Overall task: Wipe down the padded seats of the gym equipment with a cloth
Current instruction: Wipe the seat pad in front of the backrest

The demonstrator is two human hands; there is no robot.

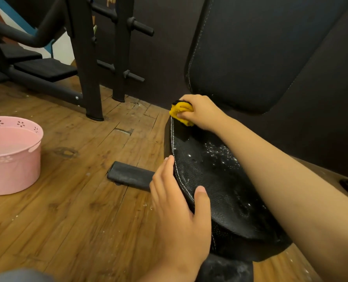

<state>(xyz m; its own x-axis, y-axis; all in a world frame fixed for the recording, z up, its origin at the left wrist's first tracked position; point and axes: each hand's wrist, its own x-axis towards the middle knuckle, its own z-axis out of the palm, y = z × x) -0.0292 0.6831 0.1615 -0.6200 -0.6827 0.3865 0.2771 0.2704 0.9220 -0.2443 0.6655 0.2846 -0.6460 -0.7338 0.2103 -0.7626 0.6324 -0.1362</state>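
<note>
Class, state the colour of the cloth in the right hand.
The cloth is yellow, seen best in the head view.

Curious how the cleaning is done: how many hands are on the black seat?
2. The right hand grips the yellow cloth at the far edge of the seat; the left hand rests on its near left edge. Neither is hidden.

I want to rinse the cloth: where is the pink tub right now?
In the head view the pink tub stands on the wooden floor at the far left, apart from the black seat pad.
</note>
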